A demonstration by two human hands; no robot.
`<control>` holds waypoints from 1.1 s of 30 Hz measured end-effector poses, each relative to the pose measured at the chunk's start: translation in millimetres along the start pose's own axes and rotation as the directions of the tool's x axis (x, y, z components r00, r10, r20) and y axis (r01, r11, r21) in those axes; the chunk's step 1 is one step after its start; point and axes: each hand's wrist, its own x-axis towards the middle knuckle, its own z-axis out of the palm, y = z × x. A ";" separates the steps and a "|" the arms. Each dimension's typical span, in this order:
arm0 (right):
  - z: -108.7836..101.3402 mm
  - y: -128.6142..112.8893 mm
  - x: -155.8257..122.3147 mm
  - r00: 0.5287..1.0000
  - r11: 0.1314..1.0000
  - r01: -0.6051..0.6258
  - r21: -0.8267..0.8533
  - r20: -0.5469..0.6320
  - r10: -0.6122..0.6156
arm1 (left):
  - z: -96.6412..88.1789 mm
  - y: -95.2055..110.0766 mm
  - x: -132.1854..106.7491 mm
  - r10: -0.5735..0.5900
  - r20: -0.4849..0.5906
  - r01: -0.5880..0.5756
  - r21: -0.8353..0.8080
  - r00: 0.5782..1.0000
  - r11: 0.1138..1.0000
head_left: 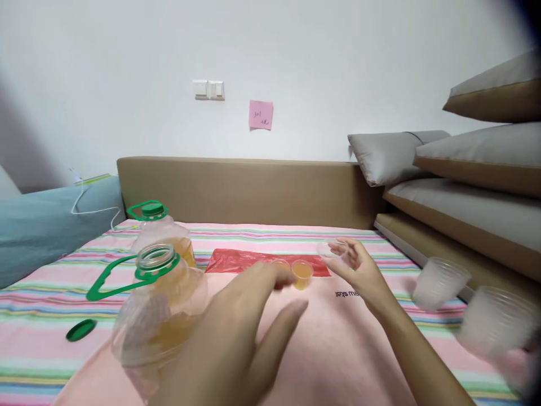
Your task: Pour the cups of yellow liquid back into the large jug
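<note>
My right hand [358, 265] has its fingers around a clear plastic cup [326, 251], which is tilted above the pink cloth. No liquid shows in this cup. In the foreground my left hand [249, 313] is blurred, its thumb and fingers apart and nothing visible between them. Just beyond its fingertips stands a small clear cup of amber liquid [302, 275]. A second filled cup [281, 264] is partly hidden behind those fingers. Left of the hand is an uncapped plastic jug [163, 332] with a green handle, partly filled with amber liquid. Its green cap [81, 330] lies beside it.
A capped jug [163, 231] with amber liquid stands behind the uncapped one. A red plastic sheet [228, 259] lies beyond the pink cloth [329, 349]. Two stacks of clear cups [442, 282] lie at right, beside piled cushions [473, 211]. A headboard [245, 192] borders the back.
</note>
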 end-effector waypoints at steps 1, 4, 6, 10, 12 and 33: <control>2.3 4.9 3.9 0.999 0.998 0.037 -0.043 0.013 -0.037 | 18.6 -2.5 18.9 -0.011 0.058 0.011 -0.007 0.998 1.000; 11.5 12.4 14.8 0.987 0.981 0.145 -0.126 0.083 -0.135 | 70.1 -28.7 71.5 -0.040 0.186 0.046 -0.027 0.982 0.999; 15.8 14.9 19.1 0.967 0.957 0.227 -0.182 0.154 -0.201 | 95.8 -49.9 96.9 -0.038 0.252 0.048 -0.035 0.967 0.998; 16.7 22.6 23.3 0.935 0.903 0.330 -0.274 0.228 -0.273 | 125.0 -72.3 128.2 0.001 0.348 0.020 -0.058 0.937 0.998; 15.7 27.7 25.3 0.927 0.881 0.357 -0.312 0.235 -0.292 | 133.3 -75.2 138.6 0.013 0.373 0.011 -0.061 0.928 0.998; 9.2 59.4 33.4 0.999 0.982 -0.003 0.188 0.038 -0.005 | 150.0 -105.4 121.1 -0.041 0.309 0.092 -0.153 0.950 0.984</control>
